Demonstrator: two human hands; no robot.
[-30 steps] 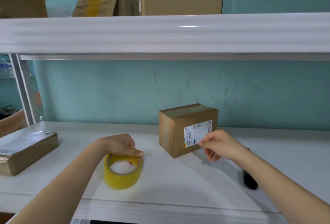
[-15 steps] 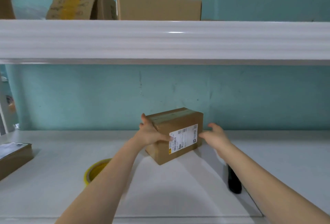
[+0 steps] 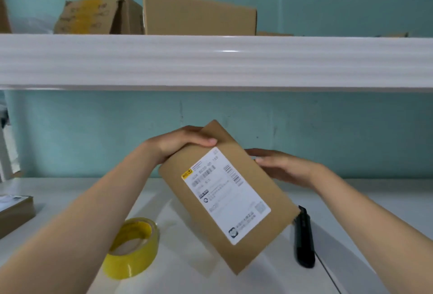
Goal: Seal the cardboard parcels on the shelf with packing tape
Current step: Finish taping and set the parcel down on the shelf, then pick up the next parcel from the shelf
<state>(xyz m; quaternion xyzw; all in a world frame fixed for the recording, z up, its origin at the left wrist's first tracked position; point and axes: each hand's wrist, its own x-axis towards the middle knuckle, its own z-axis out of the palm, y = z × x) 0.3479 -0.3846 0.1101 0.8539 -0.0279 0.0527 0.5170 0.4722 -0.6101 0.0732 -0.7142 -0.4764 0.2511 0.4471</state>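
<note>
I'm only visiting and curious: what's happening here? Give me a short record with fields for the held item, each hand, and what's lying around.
Held item: brown cardboard parcel with white shipping label, tilted, label facing the camera
Left hand: grips the parcel's upper left edge
Right hand: holds its right edge
Tape: yellow packing tape roll, lying untouched on the white lower shelf
Also there: black elongated tool, partly behind the parcel; flat brown parcel at far left
White upper shelf: plain cardboard boxes

I see a brown box (image 3: 257, 247) with a white, black-printed label (image 3: 225, 200); yellow tape (image 3: 131, 254) at seven o'clock, black tool (image 3: 304, 242) at four.
</note>
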